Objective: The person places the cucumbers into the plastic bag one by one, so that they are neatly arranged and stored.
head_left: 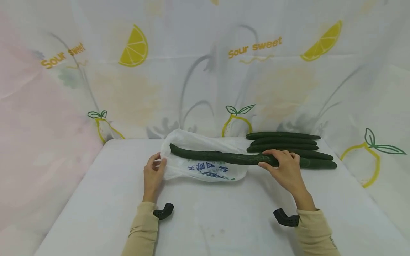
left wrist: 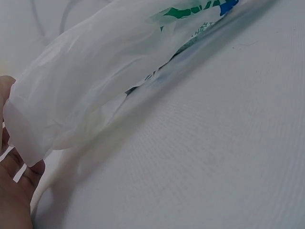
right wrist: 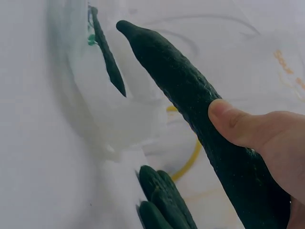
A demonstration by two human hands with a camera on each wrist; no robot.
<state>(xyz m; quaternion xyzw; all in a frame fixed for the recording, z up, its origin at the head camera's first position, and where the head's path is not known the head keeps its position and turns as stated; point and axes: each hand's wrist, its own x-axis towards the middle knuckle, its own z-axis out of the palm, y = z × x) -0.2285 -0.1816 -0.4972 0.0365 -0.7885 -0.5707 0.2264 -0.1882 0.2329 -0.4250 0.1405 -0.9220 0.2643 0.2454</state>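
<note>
A white plastic bag [head_left: 179,170] with blue and green printing lies on its side on the table. At its left end, my left hand [head_left: 154,175] pinches the edge between thumb and fingers. The left wrist view shows the fingers [left wrist: 33,176] at the bag's rim [left wrist: 31,124]. One dark green cucumber [right wrist: 108,59] lies at the bag. My right hand [head_left: 285,170] grips another cucumber [right wrist: 176,71] around its middle, with its front end over the bag's right part. In the head view the two cucumbers overlap, so their ends are hard to separate.
Several more cucumbers [head_left: 282,141] lie side by side at the table's back right, just behind my right hand. A patterned white cloth [head_left: 179,89] hangs behind the white table [head_left: 211,209]. Black wrist devices [head_left: 164,212] sit on both sleeves.
</note>
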